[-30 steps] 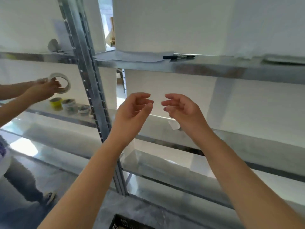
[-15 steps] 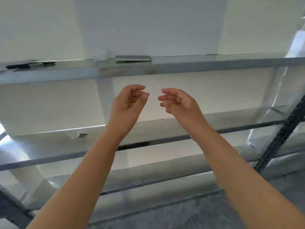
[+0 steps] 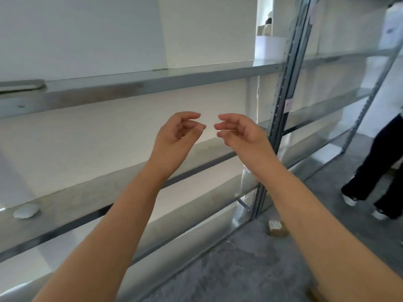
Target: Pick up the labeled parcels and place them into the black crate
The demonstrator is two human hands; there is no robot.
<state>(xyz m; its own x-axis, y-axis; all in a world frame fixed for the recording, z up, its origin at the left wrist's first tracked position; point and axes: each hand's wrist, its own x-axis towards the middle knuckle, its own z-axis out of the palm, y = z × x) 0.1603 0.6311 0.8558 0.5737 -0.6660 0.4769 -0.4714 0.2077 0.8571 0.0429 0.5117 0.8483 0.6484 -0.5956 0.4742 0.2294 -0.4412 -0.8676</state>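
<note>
Both arms are raised in front of a metal shelving rack; the left hand (image 3: 176, 136) and the right hand (image 3: 242, 131) hang level with each other, palms turned inward. Their fingers (image 3: 189, 116) are loosely curled, the tips facing across a small gap, and neither hand has hold of anything.

A small brown packet (image 3: 277, 228) with a white patch on top lies on the grey floor (image 3: 239, 269), just beside the foot of the rack's upright post (image 3: 283, 101). It is too blurred to tell whether it is a labeled parcel, and I cannot tell where the black crate is.

A white rounded lump (image 3: 26, 211) sits near the left end of the middle shelf (image 3: 87, 199); a flat grey object (image 3: 21, 86) lies at the left end of the upper shelf (image 3: 152, 79); a white box (image 3: 270, 47) stands on that shelf close to the post. Another person (image 3: 375, 171) in dark trousers stands on the floor at the right.
</note>
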